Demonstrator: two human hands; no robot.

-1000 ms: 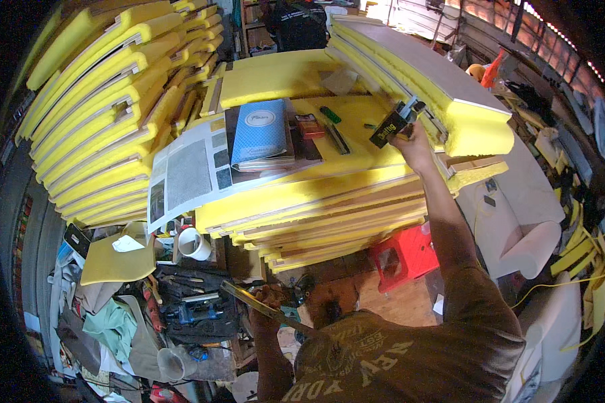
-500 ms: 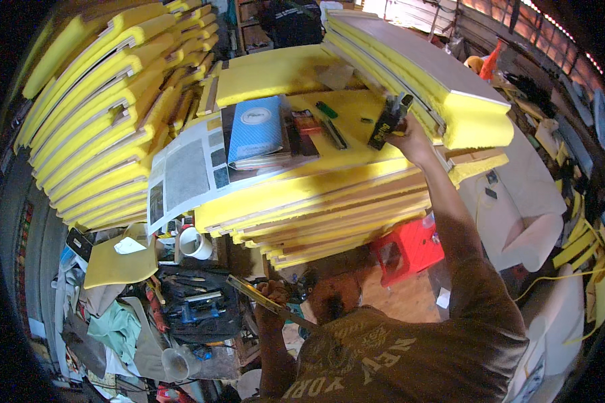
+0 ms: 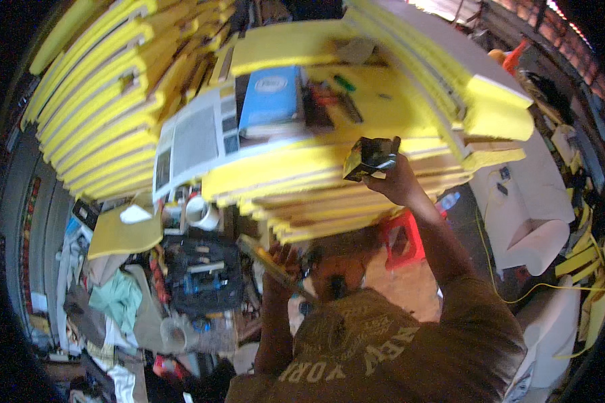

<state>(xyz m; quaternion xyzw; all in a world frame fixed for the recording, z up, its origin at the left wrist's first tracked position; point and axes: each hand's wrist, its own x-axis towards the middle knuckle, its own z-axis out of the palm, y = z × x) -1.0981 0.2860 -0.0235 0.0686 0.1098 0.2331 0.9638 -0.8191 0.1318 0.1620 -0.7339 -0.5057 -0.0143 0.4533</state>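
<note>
My right hand (image 3: 398, 183) grips a small dark box (image 3: 368, 160) with yellow on its side. Its top looks open, held over the front edge of the stacked yellow foam panels (image 3: 249, 176). Lower down, closed fingers of my left hand (image 3: 282, 264) hold a long narrow bar (image 3: 261, 255), greyish with some yellow; blur hides its exact kind. On the stack a blue notebook (image 3: 269, 104) lies on a large printed sheet (image 3: 189, 146). Right of the notebook are a red pack (image 3: 321, 95), a dark slim tool (image 3: 349, 109) and a green object (image 3: 344, 82).
More foam-covered panels (image 3: 101, 121) lean at the left, and others (image 3: 491, 97) lie at the right. Below left are a white cup (image 3: 202, 213) and a black tool tray (image 3: 205, 272). A red plastic stool (image 3: 405, 238) and a yellow cord (image 3: 517, 299) are on the right.
My right hand has drawn the box back toward me, off the panel top, and tipped it so its opening shows. My left hand still holds the bar, slightly higher in view.
</note>
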